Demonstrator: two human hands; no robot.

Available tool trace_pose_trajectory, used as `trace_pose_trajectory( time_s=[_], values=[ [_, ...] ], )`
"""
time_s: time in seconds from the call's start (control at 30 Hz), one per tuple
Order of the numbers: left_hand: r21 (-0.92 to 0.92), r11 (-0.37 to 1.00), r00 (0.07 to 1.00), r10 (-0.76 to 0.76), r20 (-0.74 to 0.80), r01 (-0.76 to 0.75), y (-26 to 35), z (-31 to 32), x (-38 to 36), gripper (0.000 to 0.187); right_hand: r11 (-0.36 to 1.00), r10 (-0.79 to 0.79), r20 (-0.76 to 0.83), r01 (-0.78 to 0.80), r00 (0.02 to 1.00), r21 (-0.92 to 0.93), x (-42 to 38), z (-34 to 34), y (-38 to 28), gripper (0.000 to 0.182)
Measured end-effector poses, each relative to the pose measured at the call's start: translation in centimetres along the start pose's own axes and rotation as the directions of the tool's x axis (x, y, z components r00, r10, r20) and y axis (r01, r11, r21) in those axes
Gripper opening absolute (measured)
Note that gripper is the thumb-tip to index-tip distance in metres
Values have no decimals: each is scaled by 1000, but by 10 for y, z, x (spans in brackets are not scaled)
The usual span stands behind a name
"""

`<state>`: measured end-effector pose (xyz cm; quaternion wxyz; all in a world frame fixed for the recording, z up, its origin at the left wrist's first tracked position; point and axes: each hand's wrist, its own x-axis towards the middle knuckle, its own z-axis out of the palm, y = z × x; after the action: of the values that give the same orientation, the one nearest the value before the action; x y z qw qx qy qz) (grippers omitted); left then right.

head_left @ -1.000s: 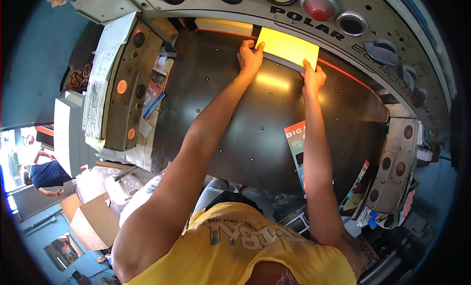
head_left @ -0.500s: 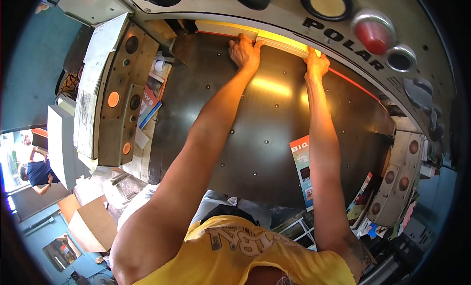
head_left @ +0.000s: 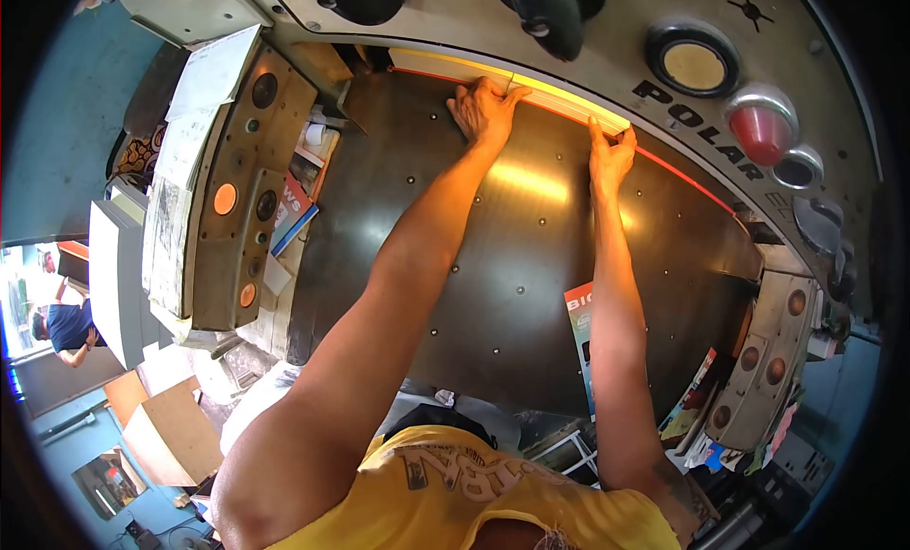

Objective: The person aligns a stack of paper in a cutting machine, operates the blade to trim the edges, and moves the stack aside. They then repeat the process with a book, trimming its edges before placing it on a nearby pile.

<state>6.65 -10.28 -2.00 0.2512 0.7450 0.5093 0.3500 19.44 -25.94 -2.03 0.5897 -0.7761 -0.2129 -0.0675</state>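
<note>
Under the machine's front panel, a stack of paper (head_left: 559, 101) lies at the far edge of the dark metal table (head_left: 493, 266), lit yellow. My left hand (head_left: 485, 112) rests at the stack's near edge with its fingers apart. Farther right, my right hand (head_left: 611, 157) touches the near edge by the right end of the stack, its fingers and thumb spread. A red line (head_left: 682, 179) runs along the table beside the stack. A printed sheet (head_left: 580, 337) lies partly beneath my right forearm.
Control boxes stand left (head_left: 232, 190) and right (head_left: 763, 360). Black knobs (head_left: 550, 10) and a red button (head_left: 761, 128) project from the panel (head_left: 626, 38). Open cardboard boxes (head_left: 171, 432) are at lower left. Another person (head_left: 71, 327) is in the left background.
The view has shifted, with the panel appearing lower and larger. My right hand's fingers have slid back from over the stack to its near edge and spread. My left hand remains at the stack.
</note>
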Motion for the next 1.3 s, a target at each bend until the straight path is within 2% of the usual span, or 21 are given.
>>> trace_pose_trajectory(
  time_s=[0.1,0.2,0.27,0.37,0.43,0.5,0.53,0.6,0.63,0.67,0.73,0.77,0.87,0.97,1.0,1.1,1.13,1.2,1.23,1.27,1.3],
  values=[
    [-12,1000,1000,13,5,-13,-2,4,3,49,974,228,112,-226,967,-33,9,-8,-5,53],
    [-72,997,998,40,52,-36,-3,1,5,48,991,135,51,-134,990,-12,9,-4,16,45],
    [-31,998,998,56,33,-55,1,-5,4,47,994,106,66,-105,992,-28,13,-6,22,43],
    [-19,999,999,41,27,-41,3,-2,9,47,999,-12,0,12,1000,-31,15,0,36,44],
    [-50,997,998,60,0,-60,-1,0,6,48,998,47,26,-46,999,-39,13,0,33,47],
    [-54,998,998,35,50,-32,-4,1,8,46,993,95,60,-91,994,-72,14,-4,26,50],
    [-59,998,997,27,75,-22,-4,2,9,45,996,37,16,-36,999,-84,14,-2,22,48],
    [-56,989,984,144,105,-139,-17,-2,7,44,976,-185,-189,158,964,-149,4,4,16,45],
    [-52,979,972,200,122,-195,-23,-4,5,44,927,-286,-207,215,936,-307,-3,1,9,39],
    [-40,991,986,130,108,-126,-25,-1,4,49,852,-383,-222,250,897,-460,-11,-1,2,35],
    [13,993,992,116,52,-117,-18,0,6,47,866,-358,87,365,930,-341,-26,6,4,29],
    [40,994,994,104,25,-105,-17,2,5,46,873,-346,247,407,905,-270,-31,10,8,27],
    [63,995,995,72,65,-76,-12,2,10,41,801,-482,263,542,836,-254,-15,31,-7,18],
    [63,994,995,81,55,-85,-16,6,11,36,772,-432,287,515,855,-372,-14,41,-3,16],
    [54,993,994,103,30,-104,-18,6,10,35,783,-442,288,522,849,-338,-15,39,-1,17],
    [9,996,995,89,37,-89,-16,2,10,33,879,-376,303,440,876,-181,-16,31,-4,20],
    [-40,996,995,84,60,-81,-16,-1,10,33,901,-319,310,388,896,-195,-18,27,-5,23],
    [-84,987,987,145,73,-139,-17,-2,9,32,1000,-5,208,3,978,11,-21,16,-3,24],
    [-104,981,982,173,79,-165,-19,-3,9,31,973,165,187,-190,968,128,-22,10,1,25],
    [-102,980,982,180,62,-173,-20,-2,9,30,943,189,139,-220,972,251,-24,4,4,27],
    [-100,979,982,184,45,-179,-20,0,8,29,951,183,81,-197,980,240,-24,4,6,29]
  ],
)
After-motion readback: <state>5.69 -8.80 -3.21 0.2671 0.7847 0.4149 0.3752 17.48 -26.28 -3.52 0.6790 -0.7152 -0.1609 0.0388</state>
